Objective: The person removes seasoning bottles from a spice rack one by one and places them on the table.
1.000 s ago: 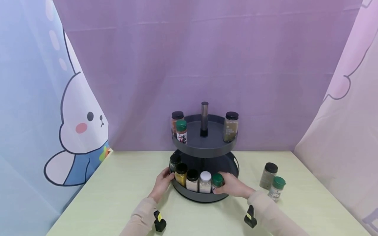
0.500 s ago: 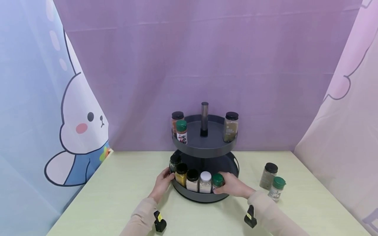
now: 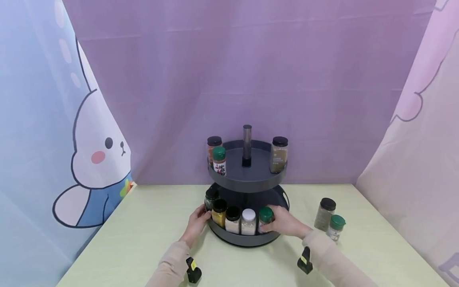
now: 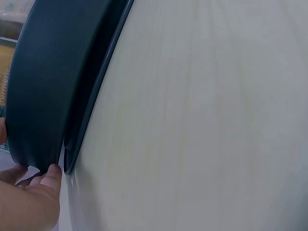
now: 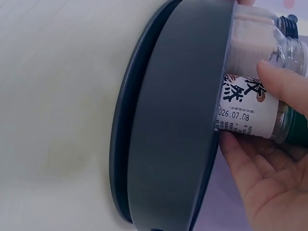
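Note:
A dark grey two-tier turntable (image 3: 247,240) stands on the table. My left hand (image 3: 195,224) grips the left rim of its lower tier; in the left wrist view the fingertips (image 4: 52,174) wrap the wall's end. Inside the front of that tier, my right hand (image 3: 287,224) holds a green-capped spice jar (image 3: 265,214) upright between thumb and fingers. Its white printed label (image 5: 248,115) shows in the right wrist view. Left of it stand a white-lidded jar (image 3: 248,222), a black-lidded pale jar (image 3: 232,221), a yellow spice jar (image 3: 219,215) and a dark jar (image 3: 210,199).
On the upper tier are a red-brown jar (image 3: 214,143), a green-capped jar (image 3: 219,161) and a tall black-lidded jar (image 3: 279,155), around a metal post (image 3: 247,145). Another black-lidded jar (image 3: 324,215) and green-capped jar (image 3: 336,228) stand on the table at right.
My right hand has shifted the green-capped jar slightly right, widening the space beside the white-lidded jar. My left hand keeps its grip on the rim. The head view has moved slightly.

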The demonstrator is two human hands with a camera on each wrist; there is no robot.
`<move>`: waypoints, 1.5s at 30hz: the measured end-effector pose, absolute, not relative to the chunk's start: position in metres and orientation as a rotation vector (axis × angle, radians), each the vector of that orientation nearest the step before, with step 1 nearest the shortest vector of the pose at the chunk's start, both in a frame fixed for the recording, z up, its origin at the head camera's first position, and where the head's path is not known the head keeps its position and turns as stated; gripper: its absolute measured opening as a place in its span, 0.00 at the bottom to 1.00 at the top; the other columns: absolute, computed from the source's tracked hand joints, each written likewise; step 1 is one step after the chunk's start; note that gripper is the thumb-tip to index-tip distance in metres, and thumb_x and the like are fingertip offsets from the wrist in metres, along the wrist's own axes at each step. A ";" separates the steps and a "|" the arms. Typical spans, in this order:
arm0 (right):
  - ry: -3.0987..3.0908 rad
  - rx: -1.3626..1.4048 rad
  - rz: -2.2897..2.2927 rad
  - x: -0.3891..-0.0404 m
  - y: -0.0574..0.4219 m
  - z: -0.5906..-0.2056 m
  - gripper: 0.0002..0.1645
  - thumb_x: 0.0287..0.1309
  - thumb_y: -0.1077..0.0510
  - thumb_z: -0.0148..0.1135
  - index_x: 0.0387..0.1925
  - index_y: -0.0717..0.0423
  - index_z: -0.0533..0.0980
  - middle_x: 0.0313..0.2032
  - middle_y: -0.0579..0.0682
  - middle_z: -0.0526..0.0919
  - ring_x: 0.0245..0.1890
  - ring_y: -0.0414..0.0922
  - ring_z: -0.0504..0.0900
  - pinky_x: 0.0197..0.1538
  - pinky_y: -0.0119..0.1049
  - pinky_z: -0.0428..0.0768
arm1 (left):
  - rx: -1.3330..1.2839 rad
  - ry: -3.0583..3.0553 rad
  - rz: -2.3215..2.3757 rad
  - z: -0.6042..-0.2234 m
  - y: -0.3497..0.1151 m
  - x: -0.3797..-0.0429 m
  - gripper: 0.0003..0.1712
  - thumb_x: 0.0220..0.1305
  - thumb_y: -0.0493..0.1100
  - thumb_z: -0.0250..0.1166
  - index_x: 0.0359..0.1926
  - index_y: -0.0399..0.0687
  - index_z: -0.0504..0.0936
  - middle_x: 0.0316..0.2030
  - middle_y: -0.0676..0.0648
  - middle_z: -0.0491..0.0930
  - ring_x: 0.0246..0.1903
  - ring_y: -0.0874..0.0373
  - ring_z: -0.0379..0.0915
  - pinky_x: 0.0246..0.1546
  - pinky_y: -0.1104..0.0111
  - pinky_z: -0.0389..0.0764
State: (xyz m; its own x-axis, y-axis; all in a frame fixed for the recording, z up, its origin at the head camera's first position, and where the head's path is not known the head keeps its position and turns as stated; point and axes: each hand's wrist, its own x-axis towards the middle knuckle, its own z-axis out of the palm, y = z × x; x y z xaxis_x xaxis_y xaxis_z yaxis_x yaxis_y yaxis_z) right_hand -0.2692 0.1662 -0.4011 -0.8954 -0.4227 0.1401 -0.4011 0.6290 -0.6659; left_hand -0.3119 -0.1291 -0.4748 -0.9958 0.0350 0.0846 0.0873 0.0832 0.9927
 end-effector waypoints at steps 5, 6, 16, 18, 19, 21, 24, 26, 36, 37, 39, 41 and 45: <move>2.814 -0.749 -1.159 -0.269 0.169 -0.396 0.17 0.42 0.60 0.71 0.35 0.58 0.74 0.30 0.50 0.81 0.30 0.43 0.78 0.35 0.43 0.81 | -0.092 -2.296 -2.109 -0.476 -0.130 -0.314 0.34 0.67 0.42 0.53 0.66 0.26 0.53 0.65 0.26 0.54 0.64 0.38 0.51 0.65 0.47 0.59; 2.817 -0.750 -1.160 -0.269 0.169 -0.395 0.17 0.42 0.60 0.71 0.35 0.58 0.74 0.30 0.49 0.81 0.30 0.43 0.78 0.34 0.43 0.81 | -0.089 -2.296 -2.107 -0.476 -0.130 -0.314 0.34 0.67 0.42 0.53 0.66 0.26 0.53 0.65 0.26 0.55 0.64 0.38 0.52 0.65 0.47 0.59; 2.855 -0.754 -1.174 -0.269 0.177 -0.383 0.17 0.41 0.60 0.71 0.33 0.59 0.74 0.27 0.49 0.81 0.27 0.41 0.77 0.32 0.40 0.80 | -0.090 -2.303 -2.102 -0.476 -0.130 -0.311 0.34 0.67 0.42 0.53 0.66 0.27 0.53 0.65 0.26 0.55 0.64 0.38 0.52 0.65 0.47 0.59; 2.857 -0.751 -1.184 -0.268 0.180 -0.379 0.16 0.41 0.60 0.71 0.33 0.59 0.74 0.27 0.50 0.81 0.27 0.41 0.77 0.32 0.39 0.80 | -0.088 -2.306 -2.102 -0.476 -0.130 -0.311 0.34 0.67 0.42 0.53 0.66 0.27 0.53 0.65 0.26 0.55 0.64 0.38 0.52 0.65 0.47 0.59; 2.851 -0.746 -1.189 -0.268 0.182 -0.378 0.16 0.42 0.60 0.70 0.33 0.60 0.74 0.28 0.50 0.81 0.27 0.41 0.77 0.32 0.39 0.80 | -0.086 -2.305 -2.105 -0.476 -0.130 -0.311 0.34 0.67 0.42 0.53 0.66 0.27 0.53 0.66 0.26 0.55 0.64 0.38 0.52 0.65 0.47 0.59; 2.844 -0.738 -1.194 -0.268 0.186 -0.375 0.16 0.43 0.60 0.70 0.33 0.60 0.74 0.28 0.50 0.81 0.27 0.40 0.77 0.31 0.38 0.80 | -0.087 -2.305 -2.104 -0.475 -0.130 -0.311 0.34 0.67 0.42 0.53 0.66 0.27 0.53 0.65 0.26 0.55 0.64 0.38 0.52 0.65 0.47 0.59; 2.856 -0.725 -1.184 -0.267 0.192 -0.371 0.15 0.43 0.59 0.70 0.33 0.59 0.73 0.27 0.49 0.81 0.27 0.41 0.77 0.32 0.39 0.80 | -0.085 -2.302 -2.099 -0.474 -0.130 -0.311 0.34 0.67 0.42 0.53 0.66 0.26 0.53 0.65 0.26 0.55 0.64 0.37 0.51 0.65 0.47 0.59; 2.876 -0.712 -1.172 -0.266 0.197 -0.369 0.16 0.43 0.58 0.70 0.33 0.58 0.73 0.27 0.49 0.80 0.28 0.41 0.77 0.33 0.40 0.79 | -0.081 -2.297 -2.094 -0.473 -0.130 -0.311 0.33 0.67 0.41 0.53 0.66 0.26 0.53 0.65 0.26 0.55 0.64 0.37 0.52 0.65 0.47 0.59; 2.895 -0.607 -1.193 -0.262 0.223 -0.370 0.16 0.44 0.56 0.70 0.31 0.57 0.72 0.26 0.48 0.77 0.29 0.43 0.75 0.34 0.40 0.77 | -0.097 -2.303 -2.089 -0.473 -0.129 -0.312 0.33 0.67 0.41 0.53 0.66 0.27 0.54 0.66 0.26 0.55 0.64 0.38 0.52 0.65 0.48 0.59; 2.895 -0.599 -1.189 -0.261 0.225 -0.370 0.16 0.44 0.56 0.70 0.31 0.56 0.72 0.25 0.47 0.77 0.28 0.43 0.74 0.33 0.40 0.76 | -0.095 -2.300 -2.095 -0.473 -0.130 -0.312 0.33 0.67 0.41 0.53 0.66 0.27 0.54 0.66 0.26 0.55 0.64 0.38 0.52 0.65 0.48 0.59; 2.895 -0.577 -1.188 -0.259 0.230 -0.370 0.16 0.44 0.56 0.70 0.30 0.56 0.71 0.24 0.47 0.75 0.26 0.43 0.72 0.32 0.39 0.74 | -0.099 -2.296 -2.105 -0.474 -0.130 -0.312 0.33 0.67 0.40 0.53 0.66 0.27 0.53 0.65 0.26 0.55 0.64 0.38 0.52 0.65 0.47 0.59; 2.894 -0.551 -1.180 -0.258 0.235 -0.370 0.15 0.44 0.56 0.70 0.29 0.56 0.71 0.24 0.47 0.75 0.26 0.44 0.72 0.31 0.39 0.73 | -0.095 -2.293 -2.112 -0.474 -0.129 -0.312 0.33 0.67 0.40 0.53 0.66 0.26 0.53 0.65 0.26 0.55 0.64 0.38 0.52 0.65 0.47 0.59; 2.932 -0.510 -1.129 -0.255 0.245 -0.371 0.15 0.46 0.55 0.69 0.32 0.55 0.72 0.27 0.48 0.78 0.30 0.44 0.75 0.34 0.42 0.76 | -0.090 -2.290 -2.113 -0.474 -0.128 -0.313 0.33 0.67 0.41 0.53 0.66 0.26 0.54 0.65 0.26 0.56 0.63 0.38 0.53 0.65 0.48 0.60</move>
